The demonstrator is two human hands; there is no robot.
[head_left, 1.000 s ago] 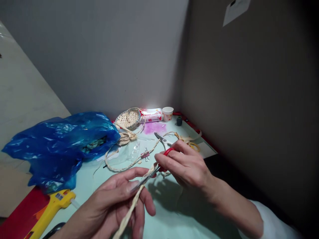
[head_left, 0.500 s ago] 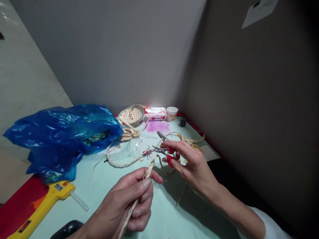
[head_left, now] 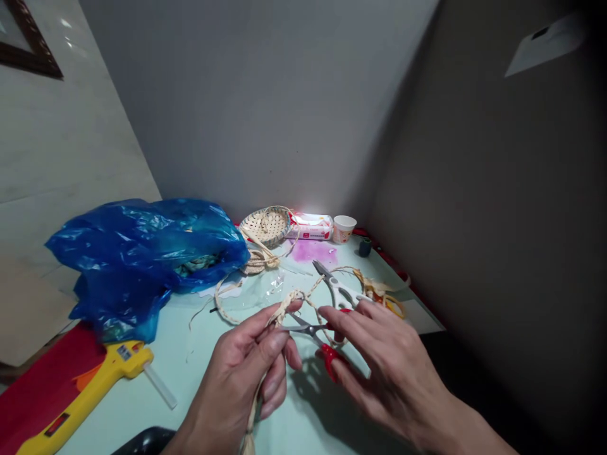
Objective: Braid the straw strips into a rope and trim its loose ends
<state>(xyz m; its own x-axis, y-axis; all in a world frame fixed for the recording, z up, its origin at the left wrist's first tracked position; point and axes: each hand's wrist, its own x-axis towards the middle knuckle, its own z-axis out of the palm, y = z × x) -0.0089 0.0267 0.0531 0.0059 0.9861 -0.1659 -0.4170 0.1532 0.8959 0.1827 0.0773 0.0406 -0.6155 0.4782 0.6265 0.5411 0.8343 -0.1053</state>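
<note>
My left hand (head_left: 251, 360) pinches a pale braided straw cord (head_left: 290, 301) between thumb and fingers. A loose straw end hangs below that hand, and the braid runs on over the table to the right. In my right hand (head_left: 379, 354) are small scissors with red handles (head_left: 331, 360), fingers through the loops. Their blades are parted and lie right at the cord beside my left thumb; whether they touch it I cannot tell. White-handled shears (head_left: 336, 287) rest on the table just beyond my right hand.
A blue plastic bag (head_left: 152, 253) bulges at the left, above a yellow glue gun (head_left: 95, 392). Toward the wall stand a woven basket (head_left: 266, 226), a red-and-white packet (head_left: 310, 226), a paper cup (head_left: 344, 229) and a dark thread spool (head_left: 365, 247). Straw scraps (head_left: 379, 289) lie at the right.
The red-handled scissors have come down and left to the cord in my left hand. A braided part of the cord now shows above my left thumb. The view has shifted slightly.
</note>
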